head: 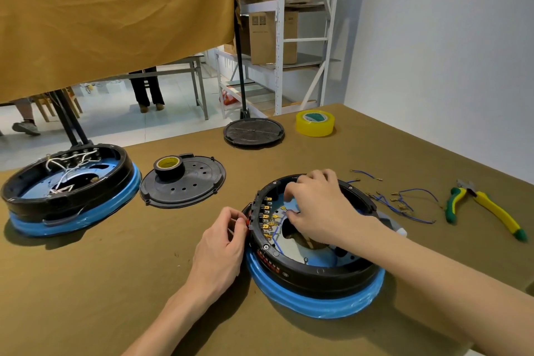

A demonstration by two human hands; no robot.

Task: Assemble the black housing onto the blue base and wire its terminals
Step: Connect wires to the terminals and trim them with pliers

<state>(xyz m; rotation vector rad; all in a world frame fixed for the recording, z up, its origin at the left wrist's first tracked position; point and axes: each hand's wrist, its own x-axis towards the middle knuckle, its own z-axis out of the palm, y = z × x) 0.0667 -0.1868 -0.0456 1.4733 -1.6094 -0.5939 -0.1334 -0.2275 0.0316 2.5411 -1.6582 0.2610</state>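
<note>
The black housing [315, 269] is seated on the blue base [318, 302] near the front of the olive counter [115, 283]. The right hand [320, 208] is reached over the housing's rim into its interior, and its curled fingers [290, 196] are pinched on a blue wire [277, 235] just beside the row of brass terminals [267, 218] on the inner left wall. The left hand [222, 246] is set against the housing's outer left side, its fingertips [238, 221] pinched on a small red part [247, 222] at the rim. Loose blue leads [404, 202] are spread to the right, near yellow-green pliers [482, 211].
</note>
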